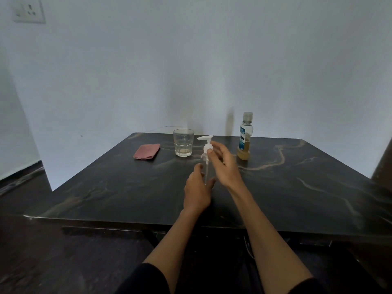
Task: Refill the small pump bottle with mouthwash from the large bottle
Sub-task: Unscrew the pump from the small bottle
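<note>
The small clear pump bottle [206, 166] stands upright in the middle of the dark table [297, 187]. My left hand [198, 188] wraps around its lower body. My right hand [224, 164] pinches the white pump collar [208, 148] just under the nozzle with thumb and fingertips. The large mouthwash bottle [245, 136] stands capped at the back right, with a little amber liquid at its bottom. It is apart from both hands.
A clear drinking glass [183, 145] with a trace of liquid stands behind and left of the pump bottle. A folded pink cloth [146, 151] lies further left. The wall rises right behind the table, and a dark edge shows at far right.
</note>
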